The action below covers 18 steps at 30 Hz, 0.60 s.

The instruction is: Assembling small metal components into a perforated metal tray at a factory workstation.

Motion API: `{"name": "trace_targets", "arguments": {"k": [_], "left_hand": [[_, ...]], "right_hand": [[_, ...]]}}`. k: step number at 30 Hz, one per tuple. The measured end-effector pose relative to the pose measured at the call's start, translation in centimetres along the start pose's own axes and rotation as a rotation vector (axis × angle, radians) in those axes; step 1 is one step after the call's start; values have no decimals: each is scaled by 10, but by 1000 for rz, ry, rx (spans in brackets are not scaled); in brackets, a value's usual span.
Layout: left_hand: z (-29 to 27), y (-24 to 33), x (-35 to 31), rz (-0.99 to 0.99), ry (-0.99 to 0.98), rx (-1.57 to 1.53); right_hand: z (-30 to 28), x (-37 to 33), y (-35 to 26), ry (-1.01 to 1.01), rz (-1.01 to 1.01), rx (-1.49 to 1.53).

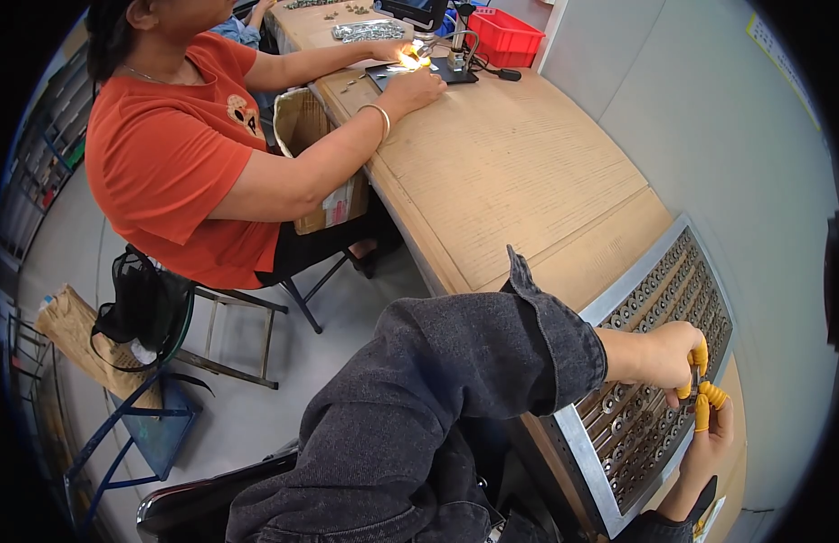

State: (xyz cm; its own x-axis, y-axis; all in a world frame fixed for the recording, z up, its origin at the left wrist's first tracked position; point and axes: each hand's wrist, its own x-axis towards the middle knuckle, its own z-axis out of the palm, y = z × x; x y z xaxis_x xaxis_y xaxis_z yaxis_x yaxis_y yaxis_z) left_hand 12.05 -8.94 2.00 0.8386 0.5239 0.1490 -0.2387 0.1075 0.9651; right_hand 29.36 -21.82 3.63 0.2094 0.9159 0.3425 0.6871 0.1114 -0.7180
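Observation:
My left hand reaches in from a dark denim sleeve, with yellow finger cots on its fingertips. Facing it, my right hand also wears yellow cots and has its fingertips pinched together. Between the two sets of fingertips is a small dark metal part, mostly covered; its exact kind cannot be made out. Below both hands lies a metal-framed tray with rows of small round metal parts with dark centres.
At left a co-worker in an orange shirt works under a bright lamp at the same cardboard-covered table. A red bin stands at the back. A grey wall runs along the right; stools and a carton stand left.

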Motion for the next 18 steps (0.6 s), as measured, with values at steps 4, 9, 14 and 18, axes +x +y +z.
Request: {"name": "trace_targets", "arguments": {"k": [4, 9, 14, 18], "left_hand": [[0, 0, 0, -2, 3, -6], [-1, 1, 0, -6, -4, -9], [-1, -2, 3, 13, -7, -14], [1, -4, 3, 16, -9, -14]], "right_hand": [[0, 0, 0, 1, -5, 0], [0, 1, 0, -3, 0, 5], [1, 1, -1, -3, 5, 27], [-1, 0, 1, -8, -1, 26]]}}
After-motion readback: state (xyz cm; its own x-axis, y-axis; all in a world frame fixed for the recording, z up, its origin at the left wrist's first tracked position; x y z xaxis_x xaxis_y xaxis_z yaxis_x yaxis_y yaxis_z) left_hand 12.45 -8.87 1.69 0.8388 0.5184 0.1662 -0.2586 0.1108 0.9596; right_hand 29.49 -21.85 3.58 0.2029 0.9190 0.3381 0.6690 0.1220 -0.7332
